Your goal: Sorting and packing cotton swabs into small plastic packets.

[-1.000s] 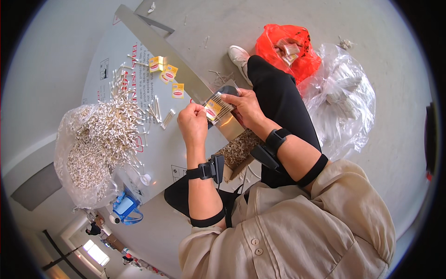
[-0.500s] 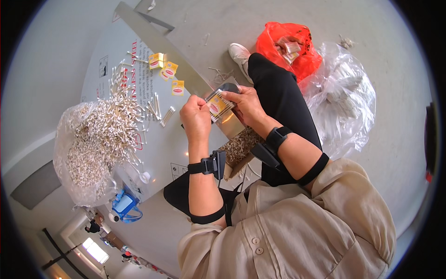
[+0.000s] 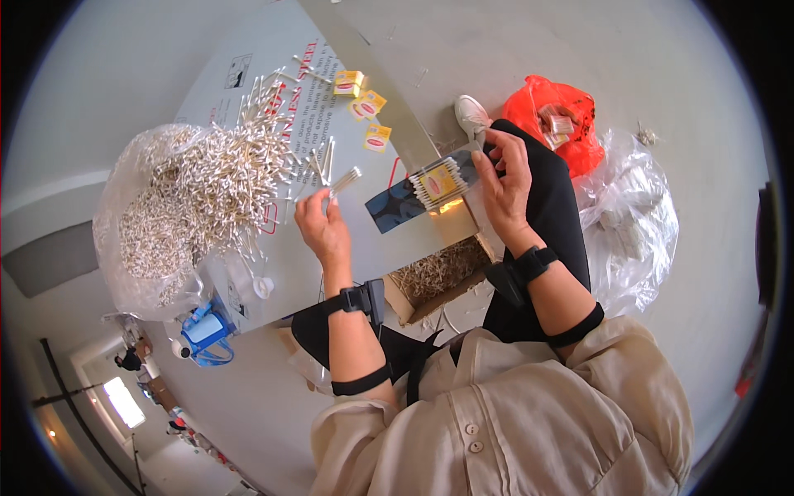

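My left hand (image 3: 324, 234) reaches over the metal table, its thumb and fingers slightly apart at the lower end of a small bundle of cotton swabs (image 3: 347, 179). My right hand (image 3: 507, 183) has its thumb and fingers at the end of a clear plastic sleeve. In that sleeve, a row of cotton swabs with a yellow card (image 3: 438, 183) lies over the table edge. Its other end stretches out flat and looks dark and shiny. Loose yellow cards (image 3: 377, 138) and a few single swabs (image 3: 327, 163) lie beyond my left hand.
A large clear bag (image 3: 149, 153) spills a heap of cotton swabs (image 3: 223, 178) on the left. Below the table edge sits a cardboard box (image 3: 405, 302) of swabs. A red bag (image 3: 571, 103) and a clear bag (image 3: 633, 223) rest on the floor. A blue bag (image 3: 207, 331) hangs lower left.
My left hand has let go of the swab packet and moved left to the small bundle. My right hand has shifted to the sleeve's far end. The whole view has swung.
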### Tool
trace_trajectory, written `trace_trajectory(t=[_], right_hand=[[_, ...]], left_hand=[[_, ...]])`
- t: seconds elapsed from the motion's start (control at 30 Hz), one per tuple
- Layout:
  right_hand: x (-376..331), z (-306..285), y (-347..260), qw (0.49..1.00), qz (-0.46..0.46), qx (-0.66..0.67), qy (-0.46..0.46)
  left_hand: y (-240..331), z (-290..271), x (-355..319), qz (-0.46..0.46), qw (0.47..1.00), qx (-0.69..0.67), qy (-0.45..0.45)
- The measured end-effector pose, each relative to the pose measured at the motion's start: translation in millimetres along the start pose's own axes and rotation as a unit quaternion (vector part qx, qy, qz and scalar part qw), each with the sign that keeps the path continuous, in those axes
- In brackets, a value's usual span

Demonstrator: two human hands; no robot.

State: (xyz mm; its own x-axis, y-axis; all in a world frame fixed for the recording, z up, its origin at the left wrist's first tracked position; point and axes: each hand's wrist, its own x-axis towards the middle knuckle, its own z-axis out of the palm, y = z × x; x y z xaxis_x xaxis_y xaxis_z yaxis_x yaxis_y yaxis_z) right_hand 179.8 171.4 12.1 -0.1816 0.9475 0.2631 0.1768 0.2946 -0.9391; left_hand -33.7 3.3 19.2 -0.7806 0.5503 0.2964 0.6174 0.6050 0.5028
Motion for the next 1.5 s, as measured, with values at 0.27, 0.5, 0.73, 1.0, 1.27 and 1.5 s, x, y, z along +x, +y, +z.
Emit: trace_trajectory(t=[0.27,0.5,0.73,1.0,1.27,1.5], right_hand=[[-29.0,44.4,-33.2,0.959,-0.11,0.059,-0.255],[-18.4,121.1,-32.7,0.913,-0.246,-0.086,-0.315],[-20.5,147.1,-20.0,0.876,-0.313,-0.115,-0.349],[-27.5,126.0,-23.7,0.857,-0.343,-0.09,-0.375],[-54.7,101.0,-29.5,0.85,-0.313,-0.067,-0.419],[-56.8,104.4,-32.9,0.86,-0.279,-0.03,-0.425]], left_hand=[[-4.4,11.9,26.5,0.081,0.997,0.017,-0.013],[-17.5,12.4,46.5,-0.142,0.989,-0.029,-0.022],[-4.4,24.4,64.5,0.015,0.998,0.055,0.005],[-18.2,13.2,40.3,0.121,0.991,0.023,-0.052],[-22.7,-11.2,13.4,0.035,0.991,-0.089,-0.095],[-27.6,-2.8,51.3,-0.026,0.995,0.071,-0.059]])
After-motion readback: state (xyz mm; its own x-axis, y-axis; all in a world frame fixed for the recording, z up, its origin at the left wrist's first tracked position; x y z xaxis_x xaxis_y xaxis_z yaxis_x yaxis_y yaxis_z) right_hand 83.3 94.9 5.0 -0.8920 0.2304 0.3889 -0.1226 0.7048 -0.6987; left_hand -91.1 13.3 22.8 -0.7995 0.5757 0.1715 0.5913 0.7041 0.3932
